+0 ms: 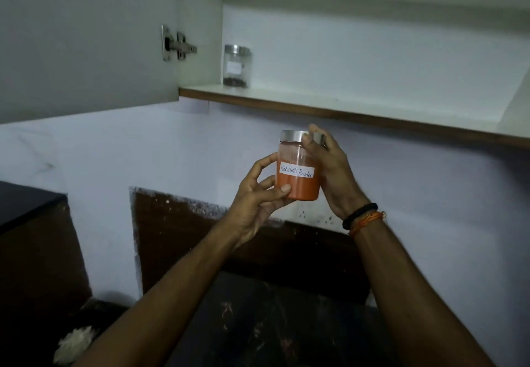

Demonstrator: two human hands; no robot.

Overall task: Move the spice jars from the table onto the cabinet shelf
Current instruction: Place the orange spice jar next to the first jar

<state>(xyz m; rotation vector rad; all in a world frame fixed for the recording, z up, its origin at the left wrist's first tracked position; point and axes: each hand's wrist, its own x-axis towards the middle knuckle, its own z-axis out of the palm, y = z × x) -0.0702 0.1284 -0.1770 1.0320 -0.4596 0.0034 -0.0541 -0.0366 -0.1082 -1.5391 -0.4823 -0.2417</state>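
A clear jar of orange-red powder (298, 178) with a silver lid and a white label reading "Red chilli Powder" is held upright in the air below the cabinet shelf (329, 102). My left hand (258, 203) grips its lower left side, thumb on the front. My right hand (329, 171) wraps its right side, with fingers on the lid. A second clear jar (236, 66) with a silver lid and dark contents at its bottom stands at the left end of the shelf, against the cabinet's side wall.
The cabinet door (86, 39) hangs open to the left, its metal hinge (176, 43) showing. The shelf has a brown wooden front edge (344, 115). A black counter edge (25, 209) lies at left, and a dark surface lies below my arms.
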